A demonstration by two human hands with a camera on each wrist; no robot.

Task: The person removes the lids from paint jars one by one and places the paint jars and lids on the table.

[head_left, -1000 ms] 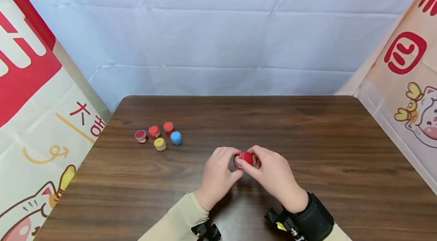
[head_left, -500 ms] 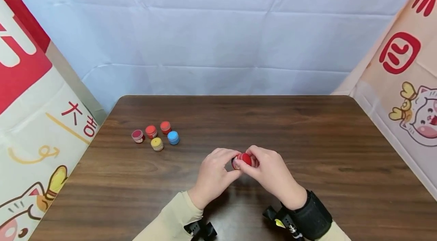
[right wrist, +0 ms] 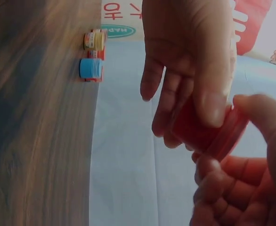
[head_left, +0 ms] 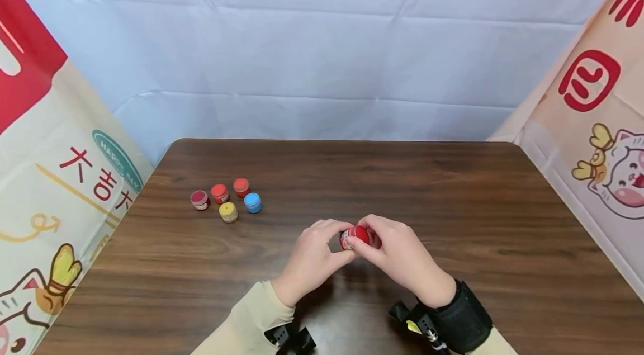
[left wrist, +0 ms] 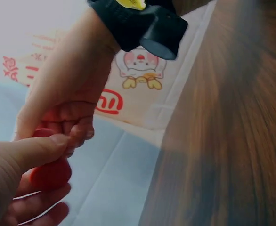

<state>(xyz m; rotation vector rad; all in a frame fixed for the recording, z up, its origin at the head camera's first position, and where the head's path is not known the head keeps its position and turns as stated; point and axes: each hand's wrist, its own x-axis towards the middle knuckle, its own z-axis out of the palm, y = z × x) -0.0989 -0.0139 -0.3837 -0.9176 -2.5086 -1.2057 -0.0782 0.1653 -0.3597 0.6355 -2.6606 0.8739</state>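
Red jar [head_left: 358, 231] held tilted above the desk [head_left: 427, 187], well in from its far edge; left hand [head_left: 313, 254] grips its body, right hand [head_left: 403, 252] pinches its lid [right wrist: 231, 134]. Toward the far left corner: 1 crimson jar [head_left: 200, 200], 2 orange-red jars [head_left: 219, 193], 1 yellow jar [head_left: 228, 212], 1 blue jar [head_left: 253, 203].

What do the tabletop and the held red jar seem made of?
Tabletop: wood or laminate with a slight sheen, judging by its streaky brown grain. Red jar: probably smooth plastic, from its stepped, moulded-looking edge, though blur leaves that open.
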